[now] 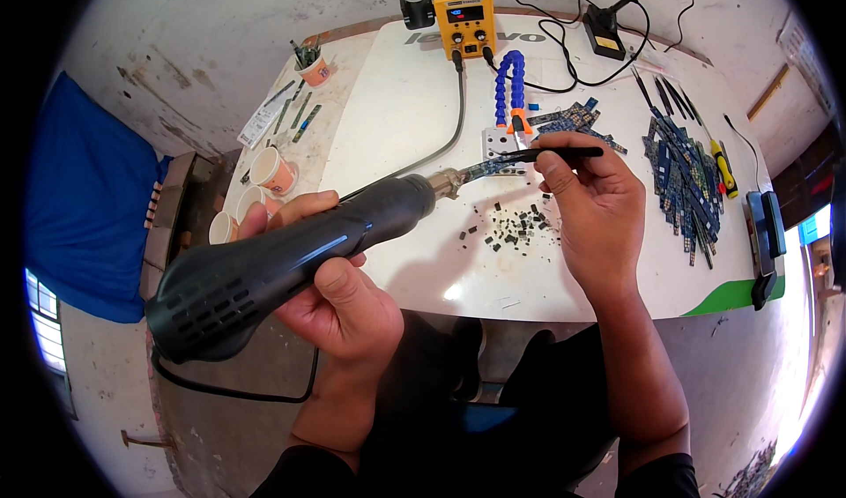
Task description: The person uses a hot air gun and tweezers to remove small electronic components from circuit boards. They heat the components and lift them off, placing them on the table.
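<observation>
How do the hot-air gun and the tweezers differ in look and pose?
The hot-air gun is thick and vented, while the tweezers are slim. The left hand holds the hot-air gun; the right hand, the tweezers. The hot-air gun slants up rightward, while the tweezers look nearly level in the picture. Both are mostly black.

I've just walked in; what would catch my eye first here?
Probably the big black heat gun in the left hand, left of centre, with the right hand holding black tweezers near its nozzle. Next, the bright yellow station at the table's far edge, and the heap of circuit strips on the right.
</observation>
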`<state>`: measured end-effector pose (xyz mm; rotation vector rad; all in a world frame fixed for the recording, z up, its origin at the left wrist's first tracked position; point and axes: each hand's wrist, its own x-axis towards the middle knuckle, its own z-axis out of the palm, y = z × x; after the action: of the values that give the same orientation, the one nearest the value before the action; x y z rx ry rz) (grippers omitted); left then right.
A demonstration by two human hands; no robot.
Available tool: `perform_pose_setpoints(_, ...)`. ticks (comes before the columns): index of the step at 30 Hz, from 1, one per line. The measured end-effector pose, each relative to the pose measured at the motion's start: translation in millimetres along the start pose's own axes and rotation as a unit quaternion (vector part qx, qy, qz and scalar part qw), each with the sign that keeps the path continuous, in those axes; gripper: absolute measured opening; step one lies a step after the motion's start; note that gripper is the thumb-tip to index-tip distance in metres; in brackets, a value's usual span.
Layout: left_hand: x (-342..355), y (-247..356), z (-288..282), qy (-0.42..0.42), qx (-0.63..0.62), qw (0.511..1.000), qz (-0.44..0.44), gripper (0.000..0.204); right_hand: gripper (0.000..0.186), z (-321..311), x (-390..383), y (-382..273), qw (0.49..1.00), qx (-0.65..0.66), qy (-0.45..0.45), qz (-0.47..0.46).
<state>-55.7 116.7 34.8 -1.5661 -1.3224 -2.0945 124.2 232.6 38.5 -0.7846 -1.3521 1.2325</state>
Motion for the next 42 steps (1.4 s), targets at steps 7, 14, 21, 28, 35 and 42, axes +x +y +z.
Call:
perform_pose_setpoints(7, 0.0, -0.6, -0.2, -0.008, 0.010, 1.000, 0.008, 0.072, 0.016, -0.2, -0.9, -0.5, 1.000, -0.005, -0.001, 0.012)
perform_pose_setpoints(14, -0.3, -1.6, 0.3, -0.009, 0.004, 1.000, 0.010, 0.070, 0.016, -0.1, -0.7, 0.4, 1.000, 0.002, -0.002, 0.009)
perform_pose_setpoints(21, 0.5, 0.1, 0.7, -0.012, 0.004, 1.000, 0.006, 0.068, 0.016, -0.5, 0.0, 1.4, 1.000, 0.001, -0.003, 0.010)
perform_pose_setpoints(28, -0.1, -0.5, 0.5, -0.008, 0.007, 1.000, 0.006, 0.069, 0.016, 0.5, -0.5, 0.8, 1.000, 0.010, 0.000, 0.005)
perform_pose_setpoints(35, -0.4, 0.0, 1.8, -0.004, 0.004, 1.000, 0.005, 0.069, 0.014, 0.5, -0.4, 1.8, 1.000, 0.000, 0.003, 0.005)
perform_pose_setpoints(42, 0.2, 1.1, 1.2, -0.007, -0.001, 1.000, 0.004, 0.070, 0.015, 2.8, -3.0, 4.8, 0.999, -0.032, -0.004, -0.032)
